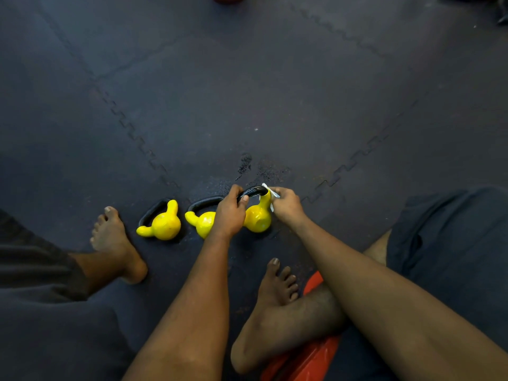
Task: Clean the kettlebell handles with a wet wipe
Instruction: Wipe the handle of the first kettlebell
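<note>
Three yellow kettlebells with black handles stand in a row on the dark floor mat. My left hand (230, 213) grips the black handle (254, 191) of the right kettlebell (257, 217). My right hand (286, 206) pinches a white wet wipe (270, 194) against the right end of that handle, where it meets the yellow neck. The middle kettlebell (203, 222) is partly hidden behind my left wrist. The left kettlebell (164, 224) stands apart, untouched.
My bare left foot (116, 243) rests just left of the kettlebells and my right foot (275, 292) lies below them. An orange-red object (308, 353) sits under my right leg. Wet spots (244, 163) mark the interlocking mat beyond the kettlebells.
</note>
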Demonstrator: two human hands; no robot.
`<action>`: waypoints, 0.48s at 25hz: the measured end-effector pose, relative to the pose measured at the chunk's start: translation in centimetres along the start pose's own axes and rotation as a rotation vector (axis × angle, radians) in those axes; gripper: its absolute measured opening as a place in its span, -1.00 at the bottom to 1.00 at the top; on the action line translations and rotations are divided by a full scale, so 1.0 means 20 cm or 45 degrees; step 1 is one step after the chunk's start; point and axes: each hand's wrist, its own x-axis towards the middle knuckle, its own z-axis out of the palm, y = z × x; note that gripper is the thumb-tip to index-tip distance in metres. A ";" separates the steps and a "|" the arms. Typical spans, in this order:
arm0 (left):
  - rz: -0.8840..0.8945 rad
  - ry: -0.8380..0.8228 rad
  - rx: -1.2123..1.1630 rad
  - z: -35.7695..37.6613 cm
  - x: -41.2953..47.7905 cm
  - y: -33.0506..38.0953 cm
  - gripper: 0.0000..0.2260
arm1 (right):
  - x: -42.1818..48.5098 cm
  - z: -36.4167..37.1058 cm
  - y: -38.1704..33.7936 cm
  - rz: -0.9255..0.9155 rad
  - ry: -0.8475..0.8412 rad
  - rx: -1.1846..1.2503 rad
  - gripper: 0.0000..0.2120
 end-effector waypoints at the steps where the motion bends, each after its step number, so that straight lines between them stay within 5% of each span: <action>1: -0.003 -0.004 -0.005 0.00 0.00 0.00 -0.88 | 0.00 0.00 0.00 0.016 -0.038 -0.048 -0.73; 5: -0.004 -0.004 -0.029 -0.01 0.00 0.00 -0.88 | -0.01 0.00 -0.01 -0.052 0.086 -0.017 -0.75; 8: -0.015 0.000 -0.032 -0.02 -0.01 0.00 -0.87 | -0.02 0.00 -0.01 -0.035 -0.026 -0.108 -0.80; 12: -0.018 -0.001 -0.026 -0.02 -0.01 0.00 -0.87 | -0.03 0.00 -0.01 -0.144 0.108 -0.070 -0.66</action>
